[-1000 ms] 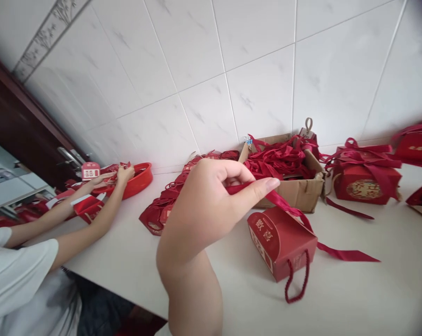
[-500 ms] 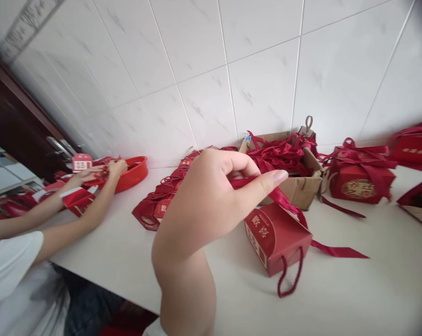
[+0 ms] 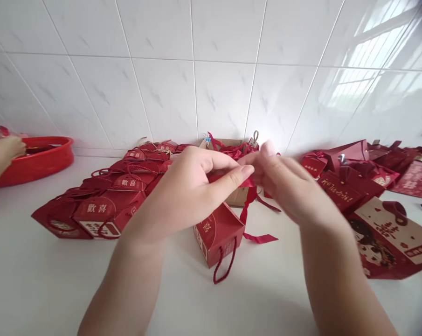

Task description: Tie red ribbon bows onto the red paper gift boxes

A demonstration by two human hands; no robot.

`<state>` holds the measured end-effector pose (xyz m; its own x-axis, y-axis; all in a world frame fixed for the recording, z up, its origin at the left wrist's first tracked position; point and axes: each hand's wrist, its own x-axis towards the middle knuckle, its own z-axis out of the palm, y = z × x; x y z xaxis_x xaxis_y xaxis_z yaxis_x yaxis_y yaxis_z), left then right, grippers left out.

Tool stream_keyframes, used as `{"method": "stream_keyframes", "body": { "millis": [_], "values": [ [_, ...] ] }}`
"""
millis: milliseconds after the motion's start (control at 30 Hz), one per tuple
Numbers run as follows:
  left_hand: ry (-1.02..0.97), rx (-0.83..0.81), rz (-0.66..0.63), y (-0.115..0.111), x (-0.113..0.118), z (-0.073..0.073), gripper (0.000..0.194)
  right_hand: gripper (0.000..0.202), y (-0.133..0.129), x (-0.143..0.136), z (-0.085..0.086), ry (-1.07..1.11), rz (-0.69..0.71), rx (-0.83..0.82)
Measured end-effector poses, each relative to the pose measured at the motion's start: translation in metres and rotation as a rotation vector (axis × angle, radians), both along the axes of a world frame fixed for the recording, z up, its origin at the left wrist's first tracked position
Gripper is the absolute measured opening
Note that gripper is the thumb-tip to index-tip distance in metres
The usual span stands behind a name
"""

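My left hand (image 3: 193, 186) is closed in a pinch on a dark red ribbon (image 3: 246, 181), thumb and forefinger together. Fingertips meeting it, my right hand (image 3: 284, 179) is curled at the same stretch of ribbon; its fingers are slightly blurred and partly hidden. Below the hands stands a small red gift box (image 3: 223, 233) with gold lettering and a twisted cord handle (image 3: 226, 266). The ribbon hangs down beside this box, and a loose ribbon end (image 3: 261, 238) lies on the table to its right.
Several red gift boxes (image 3: 95, 207) stand in rows at left. A cardboard box (image 3: 237, 198) of ribbons is behind my hands. Red bags and a cream-and-red box (image 3: 396, 238) stand at right. Another person's hand (image 3: 4, 151) reaches into a red basin (image 3: 46, 163). A tiled wall (image 3: 224, 93) closes the back.
My right hand has come into view and met the left at the ribbon. The view has swung right and levelled, so the other person is mostly out of frame. The left hand keeps its pinch.
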<state>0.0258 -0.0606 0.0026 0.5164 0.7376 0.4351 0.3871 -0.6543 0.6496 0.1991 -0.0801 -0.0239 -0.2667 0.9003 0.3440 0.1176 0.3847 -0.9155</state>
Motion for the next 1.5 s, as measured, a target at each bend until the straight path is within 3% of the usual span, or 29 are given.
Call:
{"method": "stream_keyframes", "body": {
  "millis": [167,400,633,800,900,1000,1100,1200,1500],
  "values": [
    [0.045,-0.039,0.001,0.005,0.000,-0.002,0.035,0.048,0.014,-0.009,-0.007,0.090,0.079,-0.087],
    [0.201,-0.085,0.017,0.011,-0.014,0.002,0.035,0.049,0.013,0.020,-0.002,-0.202,-0.154,-0.006],
    [0.343,-0.136,0.098,0.021,-0.041,0.009,0.035,0.044,0.016,0.049,-0.002,-0.283,-0.328,0.023],
    [0.413,-0.154,0.071,0.022,-0.039,0.008,0.034,0.046,0.021,0.061,-0.003,-0.439,-0.426,-0.021],
    [0.426,-0.121,0.038,0.020,-0.027,0.004,0.038,0.039,0.026,0.054,-0.007,-0.417,-0.249,0.008],
    [0.436,-0.100,0.014,0.018,-0.016,-0.001,0.038,0.038,0.033,0.037,-0.012,-0.190,0.102,0.030],
    [0.439,-0.078,0.002,0.018,-0.010,-0.005,0.038,0.036,0.040,0.022,-0.018,-0.103,0.371,-0.085],
    [0.440,-0.061,0.009,0.019,-0.007,-0.006,0.039,0.033,0.046,0.020,-0.022,-0.143,0.390,-0.181],
    [0.453,-0.047,0.021,0.021,-0.003,-0.009,0.038,0.029,0.051,0.038,-0.022,-0.167,0.390,-0.181]
  ]
}}
